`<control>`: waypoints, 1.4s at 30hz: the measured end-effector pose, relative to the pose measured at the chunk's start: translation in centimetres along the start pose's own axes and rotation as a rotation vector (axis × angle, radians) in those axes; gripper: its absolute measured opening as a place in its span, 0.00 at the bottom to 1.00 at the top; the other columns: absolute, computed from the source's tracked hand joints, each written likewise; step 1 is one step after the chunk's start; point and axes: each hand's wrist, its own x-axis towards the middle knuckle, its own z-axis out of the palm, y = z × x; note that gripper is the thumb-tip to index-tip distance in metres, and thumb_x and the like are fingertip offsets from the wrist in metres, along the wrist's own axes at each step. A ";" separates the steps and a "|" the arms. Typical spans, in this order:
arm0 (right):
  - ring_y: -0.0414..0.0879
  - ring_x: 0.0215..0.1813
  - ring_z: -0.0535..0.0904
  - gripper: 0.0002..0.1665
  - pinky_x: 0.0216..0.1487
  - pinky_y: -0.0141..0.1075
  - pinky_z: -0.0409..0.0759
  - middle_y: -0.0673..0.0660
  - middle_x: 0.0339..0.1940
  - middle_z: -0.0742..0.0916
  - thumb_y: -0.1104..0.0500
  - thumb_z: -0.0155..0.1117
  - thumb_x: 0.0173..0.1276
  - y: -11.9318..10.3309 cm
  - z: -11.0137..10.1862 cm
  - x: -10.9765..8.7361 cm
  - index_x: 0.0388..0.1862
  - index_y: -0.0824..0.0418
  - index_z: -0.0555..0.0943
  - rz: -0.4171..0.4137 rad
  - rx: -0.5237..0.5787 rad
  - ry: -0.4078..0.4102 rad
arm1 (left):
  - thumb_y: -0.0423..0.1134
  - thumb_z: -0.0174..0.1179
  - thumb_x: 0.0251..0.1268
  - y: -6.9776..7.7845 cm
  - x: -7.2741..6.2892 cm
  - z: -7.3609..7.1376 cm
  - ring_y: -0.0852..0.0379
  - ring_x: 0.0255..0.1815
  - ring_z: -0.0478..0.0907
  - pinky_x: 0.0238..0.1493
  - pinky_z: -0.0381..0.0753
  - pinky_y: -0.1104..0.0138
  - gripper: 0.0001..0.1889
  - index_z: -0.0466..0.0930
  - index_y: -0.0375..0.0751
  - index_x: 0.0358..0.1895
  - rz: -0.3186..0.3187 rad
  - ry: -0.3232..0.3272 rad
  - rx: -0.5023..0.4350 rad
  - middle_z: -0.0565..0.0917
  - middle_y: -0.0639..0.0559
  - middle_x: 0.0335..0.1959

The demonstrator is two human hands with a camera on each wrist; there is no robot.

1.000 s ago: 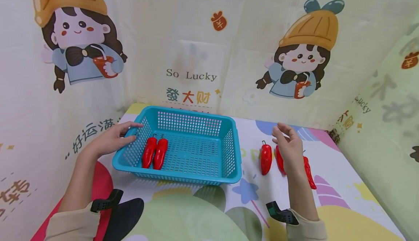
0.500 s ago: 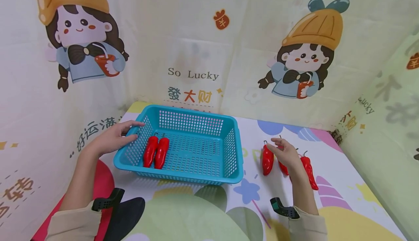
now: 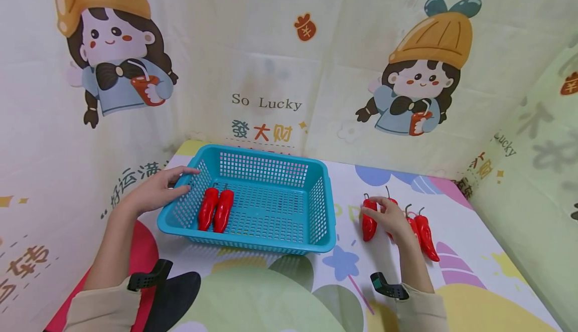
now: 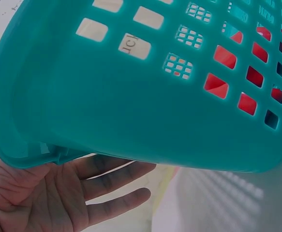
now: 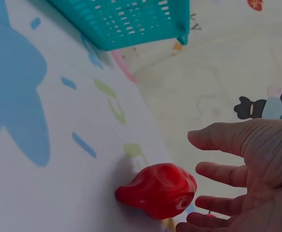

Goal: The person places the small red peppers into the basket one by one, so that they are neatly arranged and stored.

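Observation:
A teal perforated plastic basket (image 3: 293, 245) stands on the left half of the table. Inside it, by the left wall, two red chili peppers (image 3: 223, 212) lie side by side. My left hand (image 3: 158, 189) holds the basket's left rim, thumb and index finger over the top. In the left wrist view its other fingers (image 4: 114, 203) extend straight below the rim. To the basket's right, my right hand (image 3: 392, 216) hovers with spread fingers at the leftmost loose chili pepper (image 3: 369, 229). The right wrist view shows a gap between that pepper (image 5: 157, 191) and the fingertips.
Beside and partly behind my right hand lie several more red peppers (image 3: 426, 238) with dark stems. A cartoon-printed cloth (image 3: 334, 96) hangs behind and at both sides of the table. The patterned tabletop (image 3: 280, 297) extends in front of the basket.
My right hand has come down and left from above the loose peppers to the leftmost one, uncovering those on the right. The left hand, basket and peppers stay in place.

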 end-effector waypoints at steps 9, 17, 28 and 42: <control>0.69 0.70 0.65 0.40 0.58 0.56 0.84 0.73 0.70 0.71 0.53 0.68 0.70 0.4 0.9 0.5 0.76 0.63 0.66 -0.041 -0.025 0.023 | 0.39 0.64 0.69 -0.3 0.0 0.1 0.23 0.68 0.64 0.46 0.88 0.46 0.34 0.64 0.41 0.77 -0.003 0.001 -0.017 0.62 0.25 0.74; 0.70 0.69 0.66 0.40 0.54 0.56 0.85 0.73 0.68 0.72 0.53 0.69 0.69 0.2 1.4 0.7 0.77 0.60 0.65 -0.049 -0.067 0.040 | 0.38 0.64 0.69 -0.4 -0.1 0.0 0.23 0.68 0.64 0.46 0.88 0.46 0.34 0.64 0.40 0.76 0.013 0.003 -0.036 0.62 0.25 0.74; 0.68 0.69 0.67 0.39 0.54 0.53 0.86 0.71 0.69 0.72 0.53 0.71 0.68 0.4 2.0 0.9 0.75 0.59 0.68 -0.020 -0.034 0.081 | 0.38 0.64 0.69 -0.5 -0.1 0.1 0.23 0.68 0.64 0.45 0.88 0.46 0.34 0.65 0.40 0.76 0.011 0.007 -0.021 0.62 0.25 0.73; 0.68 0.72 0.65 0.40 0.56 0.52 0.85 0.68 0.73 0.71 0.48 0.71 0.69 0.6 2.1 0.8 0.75 0.59 0.67 0.006 0.057 0.127 | 0.38 0.64 0.69 -0.2 0.0 0.1 0.23 0.67 0.67 0.45 0.88 0.46 0.33 0.65 0.40 0.75 0.026 0.013 0.011 0.64 0.24 0.72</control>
